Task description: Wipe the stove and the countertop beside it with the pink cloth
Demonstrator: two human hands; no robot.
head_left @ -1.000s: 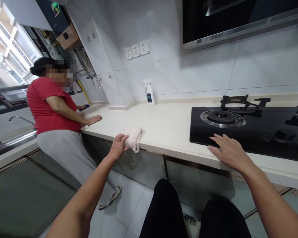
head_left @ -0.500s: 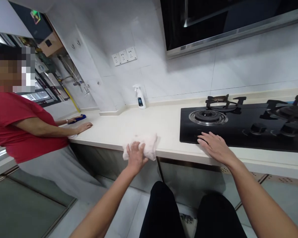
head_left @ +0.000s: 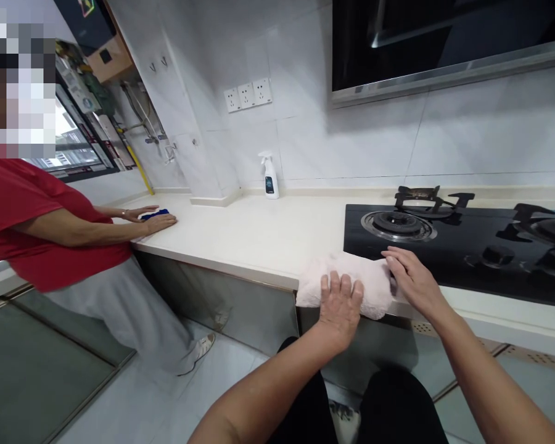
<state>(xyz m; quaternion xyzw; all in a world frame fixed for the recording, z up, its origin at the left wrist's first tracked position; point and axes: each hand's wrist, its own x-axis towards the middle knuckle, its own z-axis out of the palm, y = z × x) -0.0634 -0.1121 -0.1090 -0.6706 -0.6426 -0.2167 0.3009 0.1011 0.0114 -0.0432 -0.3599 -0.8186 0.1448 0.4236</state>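
The left hand (head_left: 341, 308) lies palm-down on a pale pink towel (head_left: 358, 280), fingers spread and pressing rather than clenched. The right hand (head_left: 416, 283) rests open, its fingertips against the towel's far end. The towel sits on the front edge of the white desk (head_left: 254, 231), lapping slightly over it, just beside the black gas hob (head_left: 462, 233). It looks soft and light (a pinch at a fold should gather it easily). Farther along stands a white spray bottle (head_left: 269, 177), its contents hidden. At the far end, a co-worker's hand (head_left: 161, 224) rests just beside a blue cloth (head_left: 155, 214).
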